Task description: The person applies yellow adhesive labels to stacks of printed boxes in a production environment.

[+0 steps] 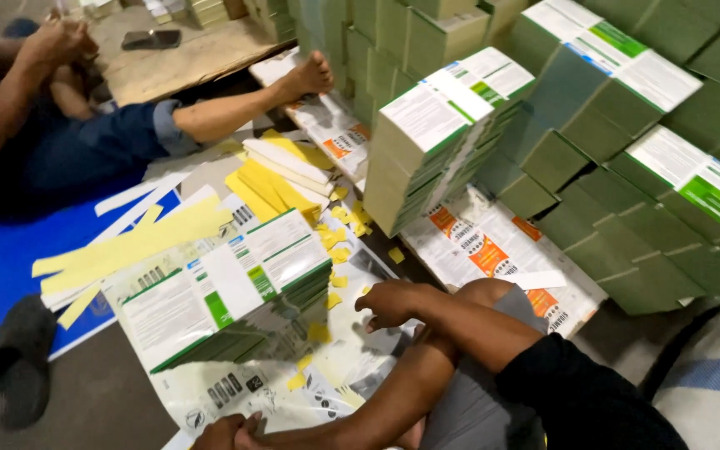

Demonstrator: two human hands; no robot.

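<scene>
The right hand [393, 302] is curled up loose with nothing in it, hanging just at 3 o'clock from the leaflet stack [227, 287]. The left hand [227, 432] lies at 6 o'clock near the bottom edge, fingers pressed on the clear plastic [293, 392] that sits under the stack; I cannot tell if it grips the plastic. Yellow strips [127, 246] lie at 10 o'clock from the stack, and green bundles [443, 133] lean in a pile at 2 o'clock.
</scene>
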